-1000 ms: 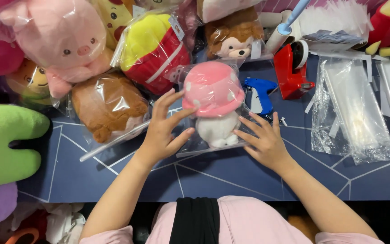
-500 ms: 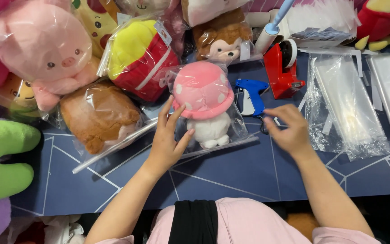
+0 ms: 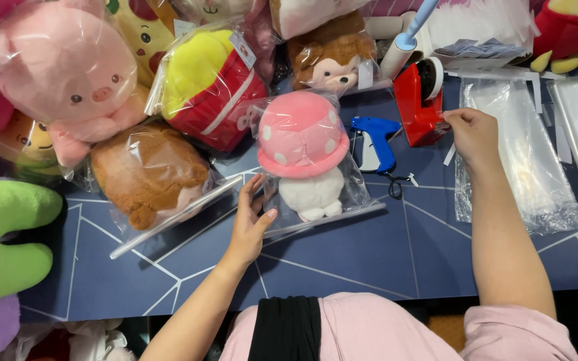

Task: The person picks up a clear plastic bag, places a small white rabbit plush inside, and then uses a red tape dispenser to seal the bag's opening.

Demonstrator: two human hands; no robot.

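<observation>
A pink mushroom-capped plush (image 3: 306, 150) lies in a clear plastic bag on the dark blue table (image 3: 382, 254). My left hand (image 3: 250, 224) rests flat on the bag's lower left edge, fingers apart. My right hand (image 3: 471, 134) has reached to the red tape dispenser (image 3: 419, 100) at the upper right, and its fingertips pinch at the strip of tape at the dispenser's edge. A blue tagging gun (image 3: 377, 140) lies between the plush and the dispenser.
Bagged plush toys crowd the left and back: a pink pig (image 3: 61, 73), a brown one (image 3: 148, 170), a red-and-yellow one (image 3: 205, 83), a brown monkey (image 3: 332, 57). A green plush (image 3: 5, 241) lies at far left. Clear empty bags (image 3: 523, 154) are stacked at right.
My right hand left the bagged mushroom plush and moved right and up to the red tape dispenser. My left hand slid down to the bag's lower left edge.
</observation>
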